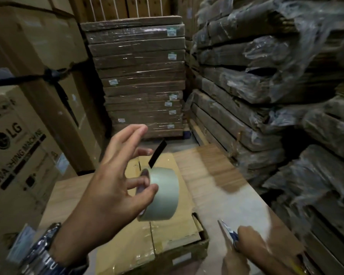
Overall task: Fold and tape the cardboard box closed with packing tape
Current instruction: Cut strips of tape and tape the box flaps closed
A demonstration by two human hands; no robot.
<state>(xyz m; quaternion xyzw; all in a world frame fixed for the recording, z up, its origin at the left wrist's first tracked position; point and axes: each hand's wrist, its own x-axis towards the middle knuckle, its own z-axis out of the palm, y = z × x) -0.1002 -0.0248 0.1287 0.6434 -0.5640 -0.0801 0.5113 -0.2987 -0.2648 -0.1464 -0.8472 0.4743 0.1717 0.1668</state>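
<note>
One glossy tape roll (164, 192) pinched by left hand (111, 187), right hand (249, 242) gripping blue-handled cutter (229, 231)

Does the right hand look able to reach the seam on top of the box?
Probably yes. The right hand, gripping a cutter, sits beside the box, with nothing between it and the seam; the left hand holds the tape roll higher up.

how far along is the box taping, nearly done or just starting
Done: the cardboard box has its top flaps folded flat. In hand: the left hand pinches the packing tape roll above it; the right hand grips a blue utility knife. Left: taping the centre seam; blur hides whether any strip is on.
</note>
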